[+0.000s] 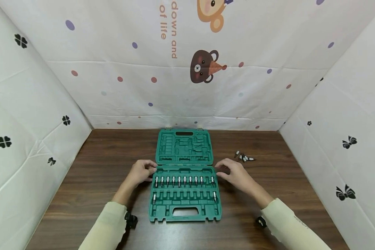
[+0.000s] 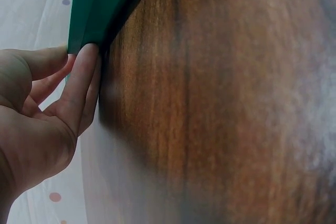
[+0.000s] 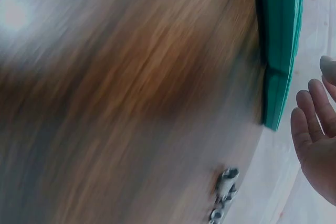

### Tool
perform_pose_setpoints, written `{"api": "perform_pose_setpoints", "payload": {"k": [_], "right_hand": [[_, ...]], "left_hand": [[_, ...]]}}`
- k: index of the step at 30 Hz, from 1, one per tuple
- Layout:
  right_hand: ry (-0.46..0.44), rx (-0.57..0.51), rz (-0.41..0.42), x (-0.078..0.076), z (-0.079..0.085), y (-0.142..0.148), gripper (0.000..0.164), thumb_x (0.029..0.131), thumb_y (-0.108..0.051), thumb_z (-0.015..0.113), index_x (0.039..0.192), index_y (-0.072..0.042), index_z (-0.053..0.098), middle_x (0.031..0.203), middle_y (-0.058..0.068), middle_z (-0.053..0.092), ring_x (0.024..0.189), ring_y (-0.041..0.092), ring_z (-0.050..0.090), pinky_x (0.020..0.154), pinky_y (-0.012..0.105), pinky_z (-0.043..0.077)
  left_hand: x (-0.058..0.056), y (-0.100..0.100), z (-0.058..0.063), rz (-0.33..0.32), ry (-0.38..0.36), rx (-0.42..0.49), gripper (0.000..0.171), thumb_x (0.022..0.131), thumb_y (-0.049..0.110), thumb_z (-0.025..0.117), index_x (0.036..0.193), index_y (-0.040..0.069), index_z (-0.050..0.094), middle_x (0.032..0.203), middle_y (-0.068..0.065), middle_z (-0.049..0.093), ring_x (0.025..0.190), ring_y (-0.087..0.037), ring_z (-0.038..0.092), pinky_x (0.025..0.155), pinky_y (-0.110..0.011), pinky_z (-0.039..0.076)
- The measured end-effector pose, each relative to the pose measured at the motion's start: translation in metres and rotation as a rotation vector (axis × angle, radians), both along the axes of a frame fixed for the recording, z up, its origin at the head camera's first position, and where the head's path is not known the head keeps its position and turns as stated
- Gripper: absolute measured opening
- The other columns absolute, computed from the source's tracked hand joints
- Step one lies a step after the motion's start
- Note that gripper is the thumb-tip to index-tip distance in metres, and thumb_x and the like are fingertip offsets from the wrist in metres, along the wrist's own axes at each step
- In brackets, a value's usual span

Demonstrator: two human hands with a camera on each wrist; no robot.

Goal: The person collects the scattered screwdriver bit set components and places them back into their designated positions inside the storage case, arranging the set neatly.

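Now watching green case (image 1: pixel 160 210), spread open on table (image 1: pixel 97 173).
Pinching case's L edge nr lid (image 1: pixel 184 160) w/ left hand (image 1: pixel 141 172), prob. to steady it; hovering just off R edge w/ right hand (image 1: pixel 233 174), w/ fingers loosely bent, holding nothing. With lid laid back, presumably for access to bits (image 1: pixel 179 182) slotted in rows; with loose bits (image 1: pixel 245 158) piled to R, likely for easy reach.

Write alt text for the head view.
Open green socket-bit case on a wood-grain table, between a person's left hand and right hand. Socket bits nearly fill one row; two occupy another's ends. Loose bits lie beyond the right hand.
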State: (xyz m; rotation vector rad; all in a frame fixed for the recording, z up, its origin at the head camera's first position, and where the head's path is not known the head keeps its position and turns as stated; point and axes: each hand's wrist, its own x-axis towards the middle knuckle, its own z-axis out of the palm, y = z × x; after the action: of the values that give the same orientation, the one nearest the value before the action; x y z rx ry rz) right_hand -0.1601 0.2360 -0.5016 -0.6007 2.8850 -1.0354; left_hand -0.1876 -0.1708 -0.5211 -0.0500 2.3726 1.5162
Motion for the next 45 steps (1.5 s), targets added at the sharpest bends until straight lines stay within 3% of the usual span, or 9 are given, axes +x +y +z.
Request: {"api": "perform_pose_setpoints", "payload": {"k": [6, 18, 24, 27, 32, 41, 45], "right_hand": [[0.048, 0.001, -0.044, 0.001, -0.002, 0.019, 0.028, 0.091, -0.018, 0.081, 0.118, -0.013, 0.073, 0.115, -0.004, 0.070, 0.104, 0.019, 0.069, 0.086, 0.045, 0.060], [0.110, 0.065, -0.088, 0.000, -0.010, 0.058, 0.028, 0.089, -0.021, 0.083, 0.114, -0.014, 0.073, 0.107, 0.002, 0.072, 0.090, 0.021, 0.065, 0.074, 0.040, 0.056], [0.130, 0.091, -0.059, -0.003, -0.018, 0.075, 0.029, 0.085, -0.016, 0.086, 0.111, -0.014, 0.074, 0.114, 0.002, 0.072, 0.114, 0.031, 0.067, 0.101, 0.058, 0.053], [0.146, 0.106, -0.037, -0.005, -0.021, 0.082, 0.029, 0.084, -0.014, 0.087, 0.110, -0.013, 0.074, 0.115, 0.003, 0.073, 0.119, 0.031, 0.065, 0.099, 0.057, 0.054], [0.208, 0.153, 0.018, -0.010, -0.025, 0.089, 0.028, 0.082, -0.009, 0.087, 0.107, -0.012, 0.075, 0.110, 0.003, 0.073, 0.109, 0.026, 0.066, 0.090, 0.050, 0.058], [0.189, 0.222, 0.031, -0.014, -0.030, 0.092, 0.025, 0.084, -0.007, 0.085, 0.106, -0.011, 0.074, 0.111, 0.006, 0.071, 0.114, 0.034, 0.067, 0.110, 0.061, 0.046], [0.185, 0.236, 0.022, -0.015, -0.034, 0.092, 0.023, 0.085, -0.008, 0.084, 0.105, -0.011, 0.073, 0.109, 0.005, 0.071, 0.110, 0.032, 0.068, 0.113, 0.061, 0.044]], "left_hand": [[0.000, 0.000, -0.001, -0.001, 0.007, 0.005, 0.019, 0.102, 0.003, 0.062, 0.119, 0.002, 0.073, 0.099, -0.013, 0.066, 0.084, -0.019, 0.068, 0.070, -0.037, 0.066], [-0.001, 0.001, -0.002, 0.002, 0.006, 0.005, 0.019, 0.102, 0.003, 0.063, 0.118, 0.002, 0.073, 0.099, -0.013, 0.066, 0.083, -0.019, 0.068, 0.070, -0.037, 0.066], [-0.001, 0.001, -0.001, 0.006, 0.007, 0.005, 0.018, 0.102, 0.003, 0.063, 0.117, 0.002, 0.073, 0.098, -0.013, 0.066, 0.083, -0.020, 0.068, 0.070, -0.037, 0.066], [0.000, 0.001, 0.000, 0.003, 0.004, 0.002, 0.019, 0.102, 0.003, 0.063, 0.118, 0.002, 0.073, 0.099, -0.013, 0.066, 0.083, -0.020, 0.068, 0.070, -0.037, 0.066], [-0.001, 0.001, 0.001, 0.007, 0.005, 0.002, 0.019, 0.102, 0.003, 0.062, 0.118, 0.002, 0.073, 0.100, -0.013, 0.066, 0.085, -0.020, 0.068, 0.071, -0.037, 0.066], [-0.001, 0.000, 0.000, 0.003, 0.005, 0.008, 0.018, 0.102, 0.003, 0.063, 0.117, 0.002, 0.073, 0.098, -0.014, 0.066, 0.084, -0.021, 0.068, 0.070, -0.037, 0.066], [0.000, 0.001, -0.001, 0.009, 0.004, 0.010, 0.018, 0.102, 0.004, 0.064, 0.116, 0.003, 0.073, 0.098, -0.013, 0.066, 0.084, -0.020, 0.068, 0.070, -0.036, 0.066]]}}
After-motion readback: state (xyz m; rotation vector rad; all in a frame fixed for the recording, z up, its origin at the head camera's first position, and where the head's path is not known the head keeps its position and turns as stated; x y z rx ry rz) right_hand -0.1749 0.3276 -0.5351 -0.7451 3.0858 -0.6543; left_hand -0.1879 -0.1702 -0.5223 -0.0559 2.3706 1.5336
